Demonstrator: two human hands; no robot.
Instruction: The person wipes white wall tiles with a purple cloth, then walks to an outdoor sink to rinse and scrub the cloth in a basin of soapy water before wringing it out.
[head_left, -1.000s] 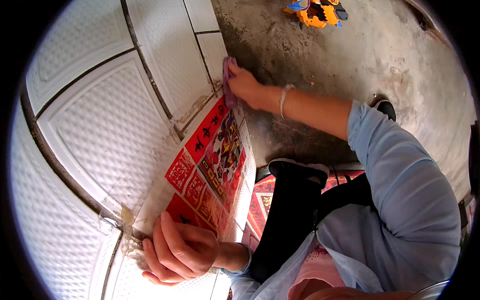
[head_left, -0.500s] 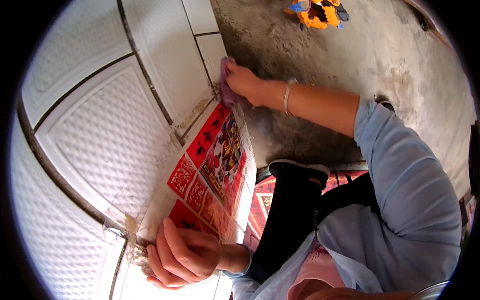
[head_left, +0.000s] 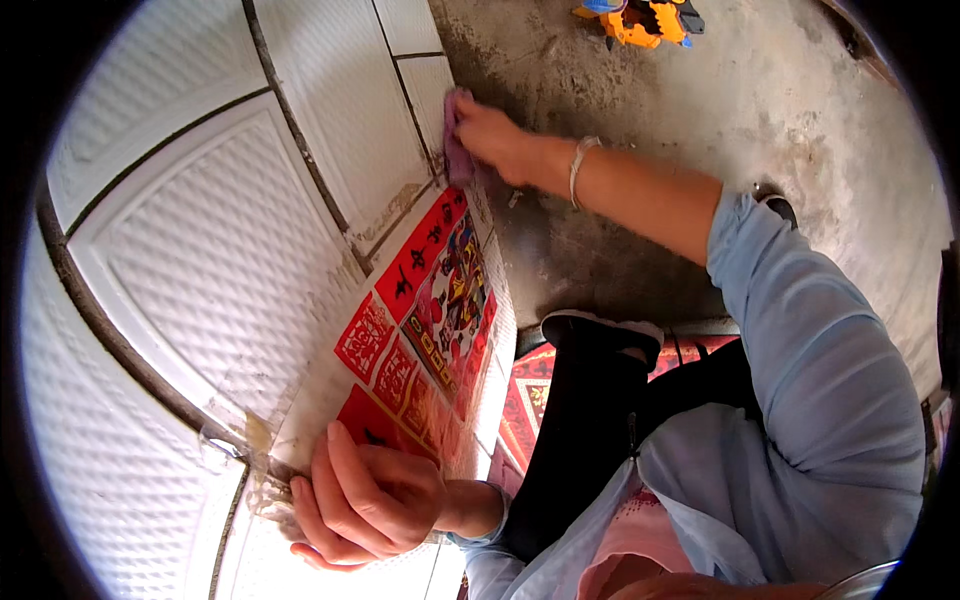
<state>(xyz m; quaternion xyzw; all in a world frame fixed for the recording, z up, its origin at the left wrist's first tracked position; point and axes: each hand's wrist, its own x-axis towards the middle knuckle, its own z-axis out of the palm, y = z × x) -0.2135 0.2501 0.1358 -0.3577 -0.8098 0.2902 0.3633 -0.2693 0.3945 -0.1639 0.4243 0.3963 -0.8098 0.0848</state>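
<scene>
My right hand (head_left: 492,142) is closed on a purple cloth (head_left: 457,150). It presses the cloth against the inner edge of the white tiled wall (head_left: 190,240), just beyond a red printed poster (head_left: 435,320). My left hand (head_left: 370,500) rests at the wall's near corner, by the lower end of the poster. Its bent fingers are somewhat apart and lean on the corner, with nothing seen in them. Torn clear tape (head_left: 262,470) clings to the tiles next to that hand.
An orange and black plastic toy (head_left: 645,22) lies on the grey concrete floor (head_left: 800,120) at the far side. My shoe (head_left: 600,330) stands beside a red patterned mat (head_left: 524,400). Dark joints run between the wall tiles, with rough patches near the poster.
My right hand has slid the purple cloth slightly farther along the wall's edge, away from me. My left hand stays at the corner. The whole view has shifted slightly.
</scene>
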